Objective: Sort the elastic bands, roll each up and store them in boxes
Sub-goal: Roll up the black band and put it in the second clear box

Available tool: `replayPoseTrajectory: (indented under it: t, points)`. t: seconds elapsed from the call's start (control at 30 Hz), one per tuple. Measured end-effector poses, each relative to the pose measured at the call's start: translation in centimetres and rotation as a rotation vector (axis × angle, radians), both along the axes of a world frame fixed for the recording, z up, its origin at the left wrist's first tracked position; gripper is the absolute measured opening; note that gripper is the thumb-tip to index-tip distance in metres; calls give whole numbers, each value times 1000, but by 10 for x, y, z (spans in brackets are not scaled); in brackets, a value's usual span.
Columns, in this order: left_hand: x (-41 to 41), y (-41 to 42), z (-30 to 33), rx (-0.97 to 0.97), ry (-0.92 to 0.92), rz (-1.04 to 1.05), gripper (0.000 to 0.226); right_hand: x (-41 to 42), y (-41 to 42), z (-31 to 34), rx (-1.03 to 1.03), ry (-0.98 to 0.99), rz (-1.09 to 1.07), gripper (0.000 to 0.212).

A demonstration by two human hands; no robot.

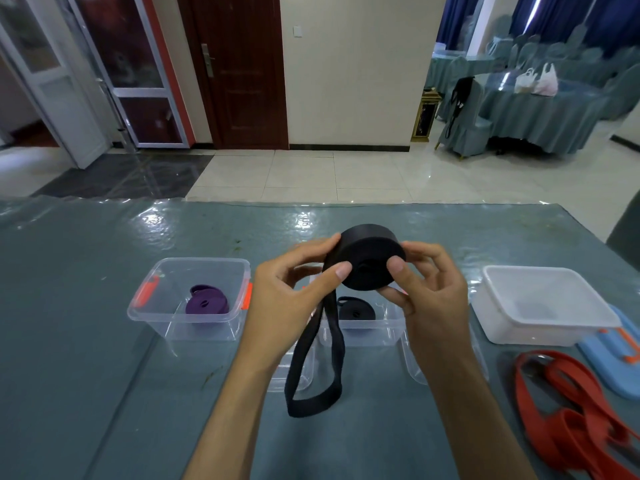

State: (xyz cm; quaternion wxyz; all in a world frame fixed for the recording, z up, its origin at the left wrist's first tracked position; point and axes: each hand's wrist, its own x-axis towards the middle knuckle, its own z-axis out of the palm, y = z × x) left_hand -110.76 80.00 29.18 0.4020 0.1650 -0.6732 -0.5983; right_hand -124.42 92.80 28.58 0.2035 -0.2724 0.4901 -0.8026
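Both hands are working above the table's middle: the left hand [294, 292] is pinching the near left side of a black band roll [367, 259] between thumb and fingers, and the right hand [427, 289] is gripping its right side, thumb pressing on the coil's face. The roll is being held in the air over the centre box [363, 332], with an unwound loop of the same band [313, 368] hanging down to the near side, so the winding is judged mostly done but not finished. Completed work is showing: a rolled purple band [207, 301] is lying in the left clear box [188, 299], and a rolled black band [356, 310] is already sitting in the centre box. Remaining work is also showing: red bands [568, 414] are lying loose and unrolled at the near right, and the white box [543, 304] at the right is standing with nothing visible inside. A blue lid with orange clips [620, 355] is lying just beyond the red bands. Regarding clearance, the table [69, 341] is offering open surface at the near left and far centre; its far edge is lying well beyond the boxes. The hanging loop is passing close to the centre box's left rim and could catch there when lowering.
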Motion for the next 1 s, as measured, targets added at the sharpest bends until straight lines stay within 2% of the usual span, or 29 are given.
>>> replayPoseTrajectory:
  t: [0.13,0.27,0.4,0.47,0.57,0.7,0.87,1.0]
  points:
    - [1,2,-1,13,33,-42,41,-4,-1,-2,-16,-90,85,25]
    - [-4,5,3,50,75,120,48,-14,3,-9,84,-5,155,23]
    - [-8,9,4,90,98,159,32,-18,9,-14,134,65,155,26]
    - [-8,8,1,70,74,136,22,-19,11,-10,94,73,120,40]
    - [-5,5,-2,70,57,49,26,-20,13,-6,57,78,114,56]
    - [-5,1,-1,27,64,0,33,-17,11,-12,70,81,172,40]
    - [-9,7,-6,78,123,132,33,-16,9,-11,118,135,138,20]
    - [-10,10,-10,81,112,130,25,-15,8,-11,97,142,76,19]
